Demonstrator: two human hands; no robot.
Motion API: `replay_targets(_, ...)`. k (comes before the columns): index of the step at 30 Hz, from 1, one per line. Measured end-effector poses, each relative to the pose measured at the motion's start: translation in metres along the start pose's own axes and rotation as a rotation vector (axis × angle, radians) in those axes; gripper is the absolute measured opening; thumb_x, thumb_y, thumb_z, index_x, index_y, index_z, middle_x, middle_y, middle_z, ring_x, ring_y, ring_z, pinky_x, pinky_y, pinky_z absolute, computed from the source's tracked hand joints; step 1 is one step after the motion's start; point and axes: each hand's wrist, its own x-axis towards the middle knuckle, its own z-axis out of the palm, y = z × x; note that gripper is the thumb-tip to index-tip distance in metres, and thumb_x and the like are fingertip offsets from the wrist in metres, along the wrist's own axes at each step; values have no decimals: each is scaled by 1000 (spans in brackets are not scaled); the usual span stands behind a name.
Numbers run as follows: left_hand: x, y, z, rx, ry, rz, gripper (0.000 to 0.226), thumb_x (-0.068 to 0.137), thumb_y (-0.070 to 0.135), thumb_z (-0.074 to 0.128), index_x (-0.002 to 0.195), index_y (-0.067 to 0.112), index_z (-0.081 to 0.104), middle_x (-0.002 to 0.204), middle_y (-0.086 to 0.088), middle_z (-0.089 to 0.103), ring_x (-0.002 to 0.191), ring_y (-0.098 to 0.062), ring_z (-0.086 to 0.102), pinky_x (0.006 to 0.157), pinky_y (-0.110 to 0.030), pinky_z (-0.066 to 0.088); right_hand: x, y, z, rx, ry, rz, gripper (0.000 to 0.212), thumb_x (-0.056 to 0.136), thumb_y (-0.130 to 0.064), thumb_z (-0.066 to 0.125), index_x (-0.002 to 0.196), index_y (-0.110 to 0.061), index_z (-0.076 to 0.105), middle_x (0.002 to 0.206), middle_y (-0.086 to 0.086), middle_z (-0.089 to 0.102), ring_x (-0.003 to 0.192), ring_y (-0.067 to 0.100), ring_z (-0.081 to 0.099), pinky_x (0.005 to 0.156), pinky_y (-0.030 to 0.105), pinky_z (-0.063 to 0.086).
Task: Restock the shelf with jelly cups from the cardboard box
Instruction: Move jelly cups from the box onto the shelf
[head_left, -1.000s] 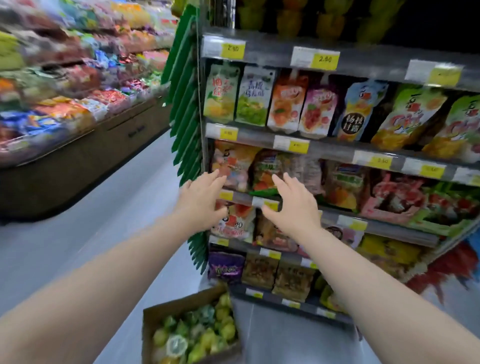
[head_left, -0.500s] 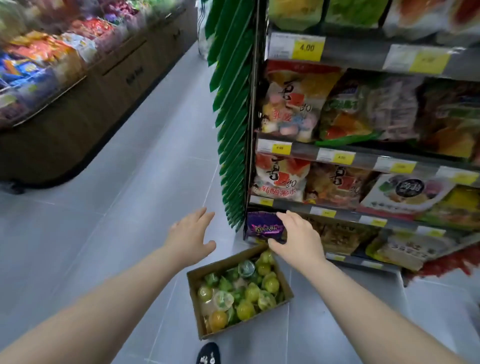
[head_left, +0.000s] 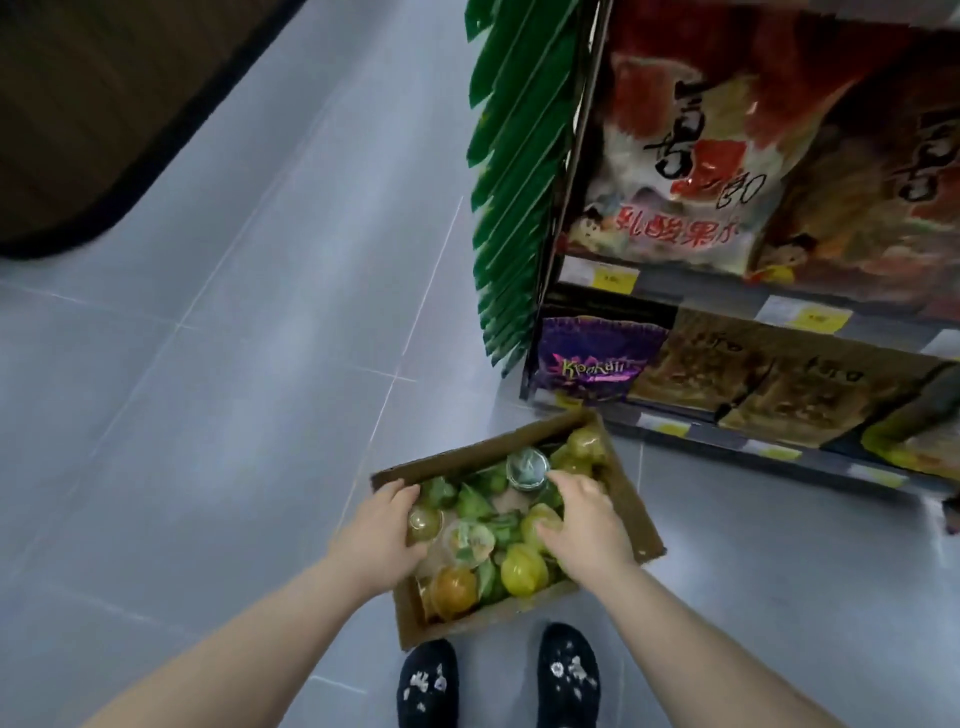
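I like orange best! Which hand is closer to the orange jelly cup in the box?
Left. The left hand sits just up and left of the orange jelly cup; the right hand is farther off, across the box, up and to the right.

Brown on the shallow cardboard box (head_left: 636, 519); green, yellow and orange among the clear plastic jelly cups (head_left: 522, 569). Pale blue-grey across the tiled floor (head_left: 234, 364). Black flecked white on the two fabric shoes (head_left: 427, 686). Purple, green-lettered, on the glossy snack bag (head_left: 597, 364).
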Motion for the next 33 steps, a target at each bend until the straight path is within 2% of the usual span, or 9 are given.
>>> replay_targets(6, 99, -35, 103, 41, -16, -95, 71, 88, 34, 56, 150, 17, 26, 156, -5, 25, 139, -24, 34, 112, -32, 30, 87, 46, 102, -78, -108, -40, 65, 89, -31, 60, 147, -26, 30, 147, -1, 36, 129, 20, 41, 100, 34, 43)
replay_targets(10, 164, -50, 157, 32, -53, -191, 60, 84, 29, 59, 139, 15, 39, 138, -9, 41, 122, -29, 48, 100, -36, 42, 142, 76, 147, -206, -196, -89, 63, 89, -35, 60, 145, -25, 32, 142, 3, 40, 128, 24, 41, 101, 36, 41)
replay_targets(12, 194, -57, 185, 26, -78, -251, 67, 83, 25, 60, 142, 11, 33, 140, -13, 38, 125, -31, 45, 103, -37, 41, 162, 86, 164, -240, -208, -136, 63, 89, -34, 60, 144, -25, 32, 142, 3, 41, 127, 24, 41, 101, 36, 41)
replay_targets(15, 227, -65, 212, 157, -106, -309, 74, 87, 18, 55, 149, 4, 17, 152, -17, 20, 139, -33, 26, 112, -41, 32, 182, 96, 184, -282, -211, -242, 63, 89, -31, 60, 145, -27, 32, 142, 2, 41, 129, 24, 39, 103, 37, 39)
replay_targets(18, 244, -68, 227, 356, -86, -314, 72, 90, 22, 54, 149, 5, 16, 154, -16, 14, 143, -32, 18, 108, -41, 32, 191, 99, 194, -246, -180, -275, 59, 90, -29, 57, 144, -27, 33, 141, 1, 41, 129, 23, 39, 104, 36, 38)
replay_targets(20, 249, -70, 234, 423, -76, -320, 74, 89, 23, 58, 147, 5, 15, 153, -18, 16, 140, -33, 24, 104, -39, 36, 193, 100, 200, -213, -154, -282, 56, 91, -29, 55, 143, -27, 34, 140, 1, 41, 128, 23, 40, 104, 37, 39)
replay_targets(24, 252, -78, 245, 403, -79, -395, 76, 90, 20, 57, 146, 15, 6, 151, -21, 16, 129, -31, 38, 94, -35, 44, 186, 96, 209, -257, -183, -327, 56, 92, -34, 53, 144, -28, 34, 142, 1, 41, 128, 24, 41, 102, 41, 40)
replay_targets(29, 256, -77, 244, 408, -28, -343, 62, 89, 15, 60, 136, 12, 20, 135, -15, 33, 119, -28, 46, 86, -34, 48, 189, 91, 209, -286, -187, -389, 55, 94, -35, 52, 145, -27, 34, 143, 1, 39, 130, 23, 40, 99, 35, 39)
replay_targets(33, 245, -70, 227, 537, -5, -208, 68, 81, 33, 67, 134, 13, 30, 132, -10, 39, 119, -27, 45, 84, -34, 46, 193, 87, 212, -320, -210, -407, 54, 94, -32, 52, 144, -25, 35, 143, 3, 41, 129, 25, 41, 100, 37, 40)
